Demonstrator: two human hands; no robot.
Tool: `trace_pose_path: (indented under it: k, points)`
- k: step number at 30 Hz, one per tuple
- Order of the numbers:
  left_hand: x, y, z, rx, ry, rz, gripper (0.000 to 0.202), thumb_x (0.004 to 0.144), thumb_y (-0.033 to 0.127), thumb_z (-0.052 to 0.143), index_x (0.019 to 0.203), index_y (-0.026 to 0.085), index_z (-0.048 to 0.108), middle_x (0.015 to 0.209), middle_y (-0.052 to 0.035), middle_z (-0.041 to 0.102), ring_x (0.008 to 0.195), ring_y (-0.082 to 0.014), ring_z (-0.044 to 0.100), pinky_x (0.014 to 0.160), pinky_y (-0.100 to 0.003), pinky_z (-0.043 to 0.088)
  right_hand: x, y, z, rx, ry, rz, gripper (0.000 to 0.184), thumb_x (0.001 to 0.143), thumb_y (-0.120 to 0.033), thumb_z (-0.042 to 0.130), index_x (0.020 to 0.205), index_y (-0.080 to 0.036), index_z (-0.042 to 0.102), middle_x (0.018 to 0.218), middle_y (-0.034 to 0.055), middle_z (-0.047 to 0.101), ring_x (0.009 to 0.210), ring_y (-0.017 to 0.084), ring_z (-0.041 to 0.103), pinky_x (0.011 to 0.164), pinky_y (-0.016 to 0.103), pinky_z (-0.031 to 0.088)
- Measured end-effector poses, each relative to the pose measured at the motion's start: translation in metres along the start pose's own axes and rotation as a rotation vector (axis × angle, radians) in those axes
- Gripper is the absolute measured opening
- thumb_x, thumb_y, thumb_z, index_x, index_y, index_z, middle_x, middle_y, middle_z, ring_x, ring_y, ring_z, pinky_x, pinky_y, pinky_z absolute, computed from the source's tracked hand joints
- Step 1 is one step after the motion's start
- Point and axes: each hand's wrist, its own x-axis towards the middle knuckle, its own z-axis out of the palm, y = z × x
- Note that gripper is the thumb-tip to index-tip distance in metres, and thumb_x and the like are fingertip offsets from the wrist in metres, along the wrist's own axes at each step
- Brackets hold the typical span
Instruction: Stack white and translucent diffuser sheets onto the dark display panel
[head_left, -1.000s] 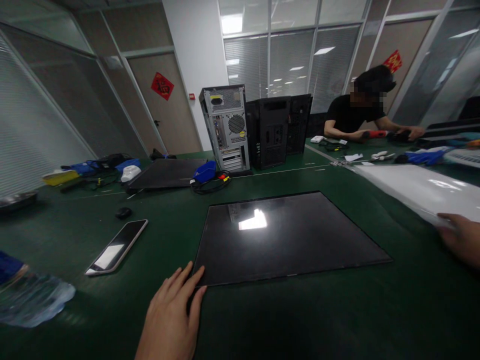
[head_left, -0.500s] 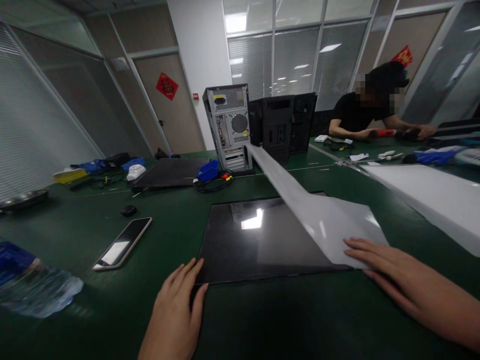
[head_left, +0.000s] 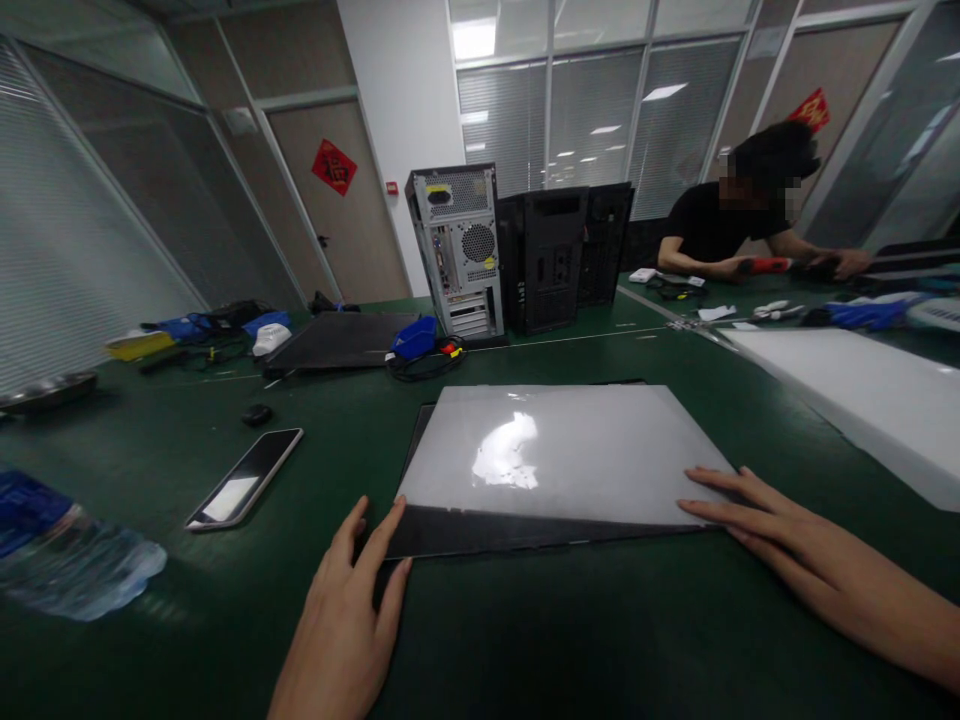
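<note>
A white translucent sheet [head_left: 592,460] lies flat over a dark glossy panel [head_left: 480,532], skewed so that a dark strip shows along the near and left edges. My left hand [head_left: 341,610] is at the panel's near left corner, fingers stretched out and thumb apart, its index fingertip close to the sheet's corner. At the right, my right hand [head_left: 787,540] rests with spread fingers flat on the sheet's near right corner. Neither hand is closed round anything. A bright ceiling reflection hides part of the sheet's surface.
Left are a phone [head_left: 247,480], a black round object [head_left: 257,414] and a water bottle [head_left: 75,560]. Behind stand a computer tower [head_left: 457,250] and black casings [head_left: 555,260]. White sheets [head_left: 862,390] lie right. A person [head_left: 750,210] works at the back right with a red-handled tool.
The white sheet, bent up and folded over to the right before, has come down flat across the panel to the left. Both hands have stayed at their corners, the right fingers spreading slightly.
</note>
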Motion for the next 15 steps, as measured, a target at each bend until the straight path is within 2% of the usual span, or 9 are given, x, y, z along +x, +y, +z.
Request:
trace_pose_path:
  k: [3, 5, 8, 11, 13, 15]
  points:
    - [-0.001, 0.000, 0.000, 0.011, -0.007, 0.002, 0.049, 0.098, 0.040, 0.045, 0.146, 0.031, 0.050, 0.158, -0.0112, 0.033, 0.139, -0.0345, 0.045, 0.109, -0.057, 0.043, 0.000, 0.001, -0.001, 0.017, 0.005, -0.064, 0.046, 0.099, -0.043, 0.037, 0.145, -0.050, 0.043, 0.158, -0.0075, 0.033, 0.144, 0.033, 0.031, 0.113, 0.065, 0.030]
    - [-0.001, 0.000, -0.001, 0.026, -0.022, 0.019, 0.046, 0.097, 0.041, 0.046, 0.140, 0.031, 0.057, 0.158, -0.0101, 0.036, 0.138, -0.0350, 0.045, 0.110, -0.058, 0.042, 0.001, -0.002, -0.001, 0.014, 0.021, -0.088, 0.047, 0.099, -0.042, 0.038, 0.146, -0.048, 0.042, 0.157, -0.0062, 0.034, 0.144, 0.032, 0.032, 0.115, 0.065, 0.024]
    - [0.001, 0.000, -0.003, 0.044, -0.050, 0.060, 0.041, 0.097, 0.040, 0.046, 0.133, 0.033, 0.064, 0.156, -0.0056, 0.042, 0.137, -0.0338, 0.046, 0.111, -0.058, 0.041, 0.002, -0.006, 0.001, -0.001, 0.043, -0.046, 0.049, 0.098, -0.044, 0.040, 0.147, -0.049, 0.040, 0.158, -0.0068, 0.032, 0.144, 0.032, 0.032, 0.114, 0.066, 0.028]
    - [0.003, 0.001, -0.004, 0.053, -0.075, 0.083, 0.042, 0.097, 0.039, 0.044, 0.136, 0.035, 0.061, 0.156, -0.0001, 0.043, 0.136, -0.0325, 0.046, 0.110, -0.058, 0.043, 0.002, -0.004, -0.003, -0.026, 0.054, -0.002, 0.052, 0.097, -0.048, 0.041, 0.149, -0.048, 0.037, 0.160, -0.0078, 0.028, 0.146, 0.032, 0.029, 0.115, 0.064, 0.029]
    - [0.004, 0.001, -0.003, 0.056, -0.089, 0.084, 0.043, 0.098, 0.039, 0.042, 0.136, 0.035, 0.061, 0.154, 0.0021, 0.046, 0.136, -0.0324, 0.047, 0.110, -0.058, 0.043, 0.002, 0.011, -0.012, -0.061, 0.101, 0.046, 0.056, 0.097, -0.051, 0.042, 0.152, -0.045, 0.034, 0.161, -0.0059, 0.028, 0.147, 0.031, 0.027, 0.119, 0.061, 0.025]
    - [0.004, 0.000, -0.002, 0.054, -0.099, 0.080, 0.043, 0.098, 0.039, 0.041, 0.136, 0.036, 0.061, 0.151, 0.0034, 0.050, 0.136, -0.0323, 0.047, 0.109, -0.059, 0.043, 0.000, 0.041, -0.024, -0.103, 0.192, 0.157, 0.060, 0.096, -0.054, 0.041, 0.153, -0.036, 0.035, 0.158, 0.0011, 0.035, 0.144, 0.032, 0.033, 0.120, 0.056, 0.027]
